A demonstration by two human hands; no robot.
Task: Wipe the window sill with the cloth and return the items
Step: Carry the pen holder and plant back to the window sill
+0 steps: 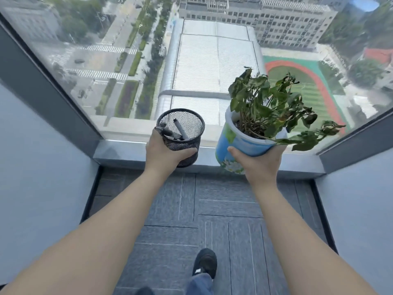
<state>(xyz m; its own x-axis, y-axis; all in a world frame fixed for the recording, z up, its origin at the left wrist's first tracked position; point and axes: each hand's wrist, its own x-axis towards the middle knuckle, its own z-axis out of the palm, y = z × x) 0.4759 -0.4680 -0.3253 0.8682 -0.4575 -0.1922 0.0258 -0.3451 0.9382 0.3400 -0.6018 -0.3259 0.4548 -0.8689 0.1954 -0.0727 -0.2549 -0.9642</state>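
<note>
Head view showed my left hand (164, 153) gripping the pen cup (180, 135), my right hand (258, 161) curled around the flowerpot (240, 143), both held above the bare window sill (119, 153) (no cloth visible); whether wiping was done I couldn't tell.

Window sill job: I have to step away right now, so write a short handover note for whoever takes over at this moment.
Left hand: grips the black mesh pen holder, pens inside, held in front of the window sill.
Right hand: grips the blue and white plant pot, tilted, wilted plant leaning right.
Both items are in the air, not on the sill.
The cloth is not in view.
Done: cannot tell from this view whether the sill is wiped.
Left: if wiped, set both items on the sill; otherwise put them aside, find the cloth, wipe, then return them.
</note>
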